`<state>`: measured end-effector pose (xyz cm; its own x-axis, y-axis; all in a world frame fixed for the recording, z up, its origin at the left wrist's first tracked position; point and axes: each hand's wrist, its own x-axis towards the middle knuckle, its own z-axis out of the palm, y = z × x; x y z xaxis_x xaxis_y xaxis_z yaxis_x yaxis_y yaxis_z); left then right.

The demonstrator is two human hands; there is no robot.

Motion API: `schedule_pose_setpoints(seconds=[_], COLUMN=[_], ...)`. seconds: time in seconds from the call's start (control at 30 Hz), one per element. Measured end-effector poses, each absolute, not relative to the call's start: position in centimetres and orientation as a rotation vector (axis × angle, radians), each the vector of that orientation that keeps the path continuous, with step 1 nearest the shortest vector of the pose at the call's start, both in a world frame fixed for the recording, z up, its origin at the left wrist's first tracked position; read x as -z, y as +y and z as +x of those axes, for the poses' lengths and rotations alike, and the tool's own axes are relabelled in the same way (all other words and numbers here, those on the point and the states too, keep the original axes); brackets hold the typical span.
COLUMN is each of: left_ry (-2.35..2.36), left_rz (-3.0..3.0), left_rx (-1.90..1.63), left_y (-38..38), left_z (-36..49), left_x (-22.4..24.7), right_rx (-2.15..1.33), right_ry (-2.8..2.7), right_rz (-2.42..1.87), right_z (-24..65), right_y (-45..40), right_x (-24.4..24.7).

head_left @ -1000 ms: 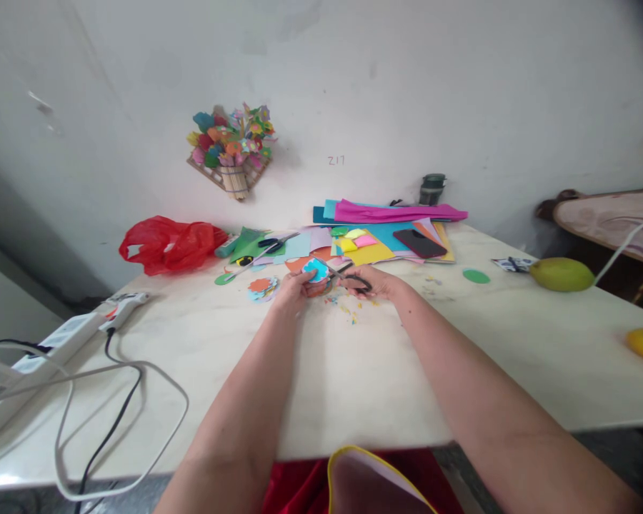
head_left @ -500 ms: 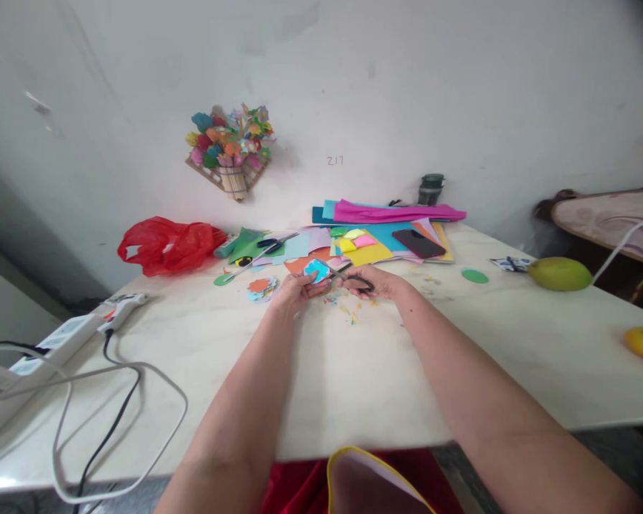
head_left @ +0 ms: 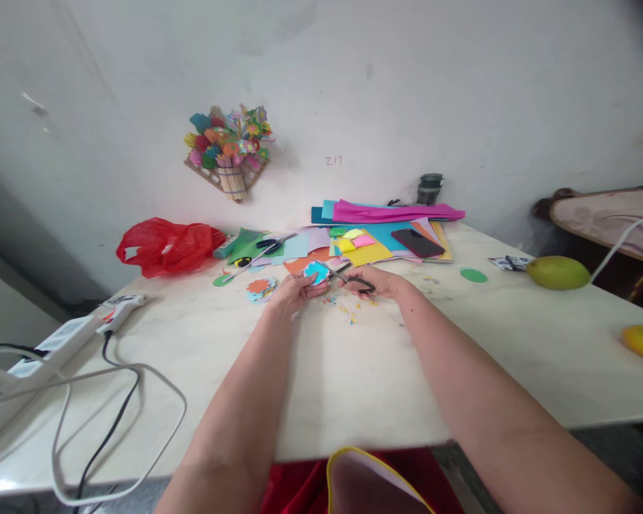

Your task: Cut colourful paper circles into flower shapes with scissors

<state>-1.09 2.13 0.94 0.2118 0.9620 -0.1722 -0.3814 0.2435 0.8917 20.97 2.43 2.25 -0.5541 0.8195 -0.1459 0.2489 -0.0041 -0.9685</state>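
Between the thumb and fingers of my left hand [head_left: 294, 291] is a small blue paper flower [head_left: 316, 271] with a pale edge. My right hand [head_left: 380, 281] is closed round the dark handles of a pair of scissors [head_left: 362, 285]. The scissor blades point left and reach the right edge of the flower; whether they bite into the paper is too small to tell. Tiny paper scraps [head_left: 348, 310] lie on the table below my hands. Left of my left hand sits a pile of cut paper flowers [head_left: 261, 287], an orange one on top.
Coloured paper sheets [head_left: 372, 246] lie at the back, with a phone [head_left: 416, 243] on them. Another pair of scissors [head_left: 268, 246] is near a red plastic bag [head_left: 168, 246]. A green paper circle [head_left: 473, 275] and a mango [head_left: 558, 273] are rightward. A power strip [head_left: 58, 343] and cables occupy the left.
Almost nothing differs. Both hands keep their hold on the flower and the scissors in nearly the same place; the whole view has shifted very slightly.
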Motion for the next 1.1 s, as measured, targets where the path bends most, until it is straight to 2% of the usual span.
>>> schedule_pose_setpoints(seconds=[0.67,1.1], left_ry=[0.883,0.866], left_rz=[0.876,0.838], left_rx=[-1.074,-1.109], left_y=[1.73,2.27], left_z=[-1.16,-1.08], left_x=[-1.3,-0.89], right_rx=[-1.549,-1.587], right_ry=[-1.859,-1.774], right_rz=[-1.196,-1.11], right_z=[20.77,21.07], right_y=[2.38,2.77], right_x=[-2.4,-1.88])
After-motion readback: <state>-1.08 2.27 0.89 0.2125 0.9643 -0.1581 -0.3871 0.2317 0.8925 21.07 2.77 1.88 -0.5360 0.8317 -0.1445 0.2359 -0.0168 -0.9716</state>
